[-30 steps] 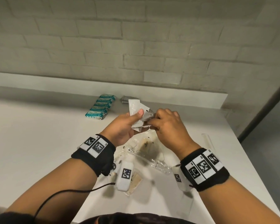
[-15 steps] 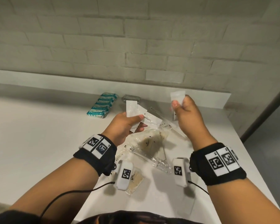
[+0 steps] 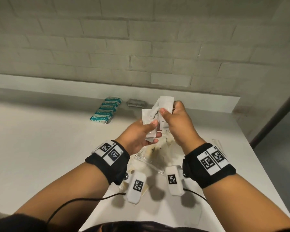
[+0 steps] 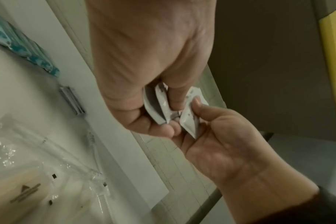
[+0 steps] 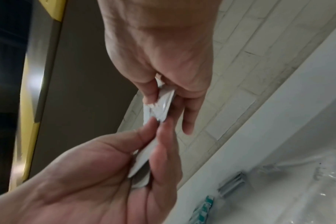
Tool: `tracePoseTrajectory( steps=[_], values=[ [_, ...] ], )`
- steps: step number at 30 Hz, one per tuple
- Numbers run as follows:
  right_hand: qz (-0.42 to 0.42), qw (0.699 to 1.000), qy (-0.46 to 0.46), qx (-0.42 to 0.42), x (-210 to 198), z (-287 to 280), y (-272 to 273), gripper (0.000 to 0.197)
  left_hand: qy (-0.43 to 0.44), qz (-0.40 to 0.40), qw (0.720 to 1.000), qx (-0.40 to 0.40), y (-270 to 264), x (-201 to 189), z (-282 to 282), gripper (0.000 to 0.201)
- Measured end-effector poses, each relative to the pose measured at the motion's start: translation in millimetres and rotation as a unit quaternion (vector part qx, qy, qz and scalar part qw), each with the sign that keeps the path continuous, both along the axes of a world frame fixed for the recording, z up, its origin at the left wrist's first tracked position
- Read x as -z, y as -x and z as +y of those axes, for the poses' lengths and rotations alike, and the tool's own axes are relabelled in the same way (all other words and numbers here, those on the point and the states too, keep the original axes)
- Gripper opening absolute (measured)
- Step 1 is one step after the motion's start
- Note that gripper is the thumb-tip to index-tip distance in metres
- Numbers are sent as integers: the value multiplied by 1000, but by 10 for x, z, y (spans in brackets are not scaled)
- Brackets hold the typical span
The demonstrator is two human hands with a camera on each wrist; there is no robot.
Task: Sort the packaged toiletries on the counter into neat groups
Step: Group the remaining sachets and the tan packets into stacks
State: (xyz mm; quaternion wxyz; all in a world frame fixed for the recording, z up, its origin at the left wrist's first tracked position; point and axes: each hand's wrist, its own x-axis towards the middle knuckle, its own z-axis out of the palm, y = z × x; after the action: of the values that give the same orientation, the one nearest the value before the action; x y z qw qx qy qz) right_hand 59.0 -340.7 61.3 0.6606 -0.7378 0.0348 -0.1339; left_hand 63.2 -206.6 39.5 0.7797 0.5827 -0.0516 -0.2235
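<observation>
Above the white counter [image 3: 40,139], my left hand [image 3: 153,130] grips a small fan of white toothpaste sachets [image 3: 149,114] between thumb and fingers. My right hand [image 3: 167,110] pinches one more white sachet [image 3: 166,102] and holds it against that fan. In the left wrist view the left hand's sachets [image 4: 155,106] almost touch the right hand's sachet [image 4: 191,119]. From the right wrist, the pinched sachet [image 5: 164,101] meets the left hand's stack [image 5: 142,160]. A neat row of teal packets [image 3: 105,109] and a grey packet stack [image 3: 136,102] lie by the back ledge.
Crumpled clear plastic bags [image 3: 157,153] with beige items lie on the counter under my hands. A clear wrapped stick [image 3: 218,144] lies near the right edge. A brick wall [image 3: 141,47] and a low ledge bound the back; the counter drops off at the right.
My right hand pulled one white sachet out to the right, then brought it back against the sachets in my left hand. The left hand stayed nearly in place.
</observation>
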Motion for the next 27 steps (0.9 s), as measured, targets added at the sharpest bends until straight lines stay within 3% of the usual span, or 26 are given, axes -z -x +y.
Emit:
tracePoseTrajectory(
  steps=[5,8,11,16,21,24,27],
  values=[
    [-49,994,-75,59,-6,-121,-55,23,-7,10,1000,19,9,-9,29,8],
    [-50,988,-132,65,-20,-318,-75,28,28,37,999,18,-10,-22,94,21],
    [-26,990,-138,13,10,-416,-61,22,60,44,997,20,-36,-10,131,33],
    [27,981,-176,-80,91,-403,-14,17,55,-15,998,-41,-72,59,80,13],
    [35,950,-250,-181,150,-294,72,22,53,17,998,-39,-96,40,14,3],
    [39,932,-270,-237,186,-232,73,36,5,29,1000,-8,-74,7,-47,6],
    [51,927,-271,-255,202,-220,57,36,-47,38,998,5,-82,17,-63,10]
  ],
)
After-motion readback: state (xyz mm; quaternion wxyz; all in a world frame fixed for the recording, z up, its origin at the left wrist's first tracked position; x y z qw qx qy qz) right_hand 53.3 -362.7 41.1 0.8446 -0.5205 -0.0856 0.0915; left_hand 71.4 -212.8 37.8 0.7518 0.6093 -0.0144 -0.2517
